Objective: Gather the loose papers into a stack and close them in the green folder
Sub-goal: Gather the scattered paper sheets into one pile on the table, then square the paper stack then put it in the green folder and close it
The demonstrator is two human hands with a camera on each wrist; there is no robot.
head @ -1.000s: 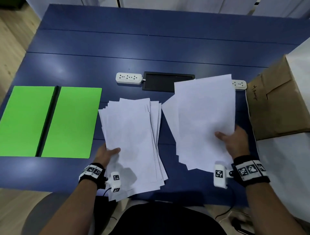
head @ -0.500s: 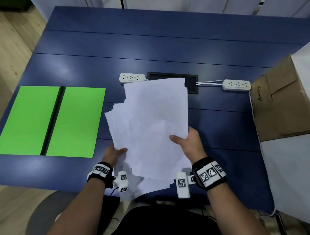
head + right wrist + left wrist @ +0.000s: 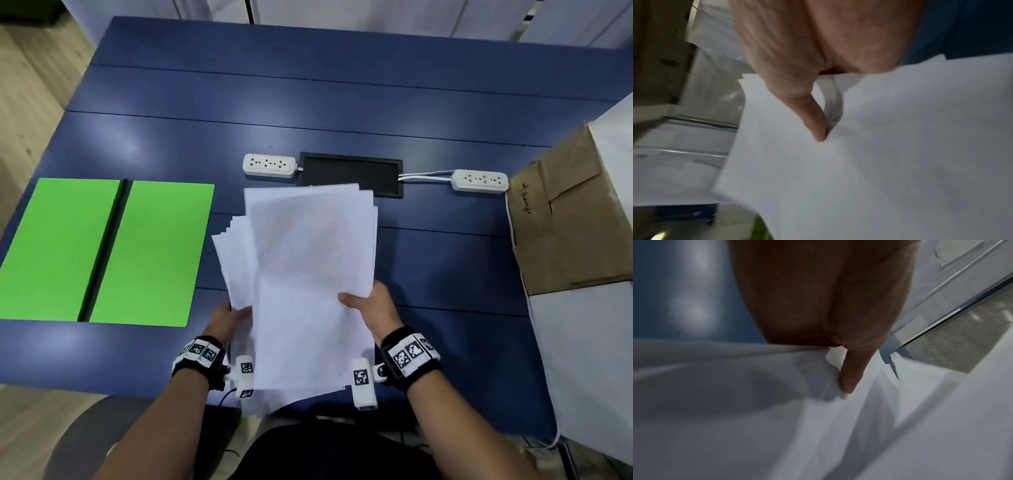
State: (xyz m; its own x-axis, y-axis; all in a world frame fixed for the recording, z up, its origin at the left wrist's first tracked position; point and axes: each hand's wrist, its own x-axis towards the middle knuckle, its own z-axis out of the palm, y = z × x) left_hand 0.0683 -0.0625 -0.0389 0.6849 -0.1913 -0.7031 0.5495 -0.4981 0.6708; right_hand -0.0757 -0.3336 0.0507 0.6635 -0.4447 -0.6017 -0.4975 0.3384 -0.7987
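At the near edge of a dark blue desk [image 3: 342, 85], a person holds a sheaf of white papers [image 3: 308, 274] with both hands, lifted a little above the surface and tilted away from the body. The left hand [image 3: 224, 318] grips the left edge low down, its grip clamped on the sheets with the thumb on top; the left wrist view shows that thumb [image 3: 851, 373] pressing into the paper. The right hand [image 3: 371, 308] pinches the right edge at about the same height, thumb [image 3: 812, 116] on top and the fingers hidden beneath, so its grip is also clamped on the papers. Holding the two sides at once likely lets the person square the sheets, since they are still uneven: several edges fan out in steps on the left, and corners stick out at the near end.

To the left, well apart from the papers, the green folder [image 3: 150, 253] lies open and flat, its dark spine running near to far between two green covers. Lying open this way, it seems ready to receive the stack, which is not yet in it.

Farther back sit two white power strips [image 3: 269, 165] either side of a black cable hatch [image 3: 349, 171]. A brown cardboard box [image 3: 565, 219] stands at the right edge.
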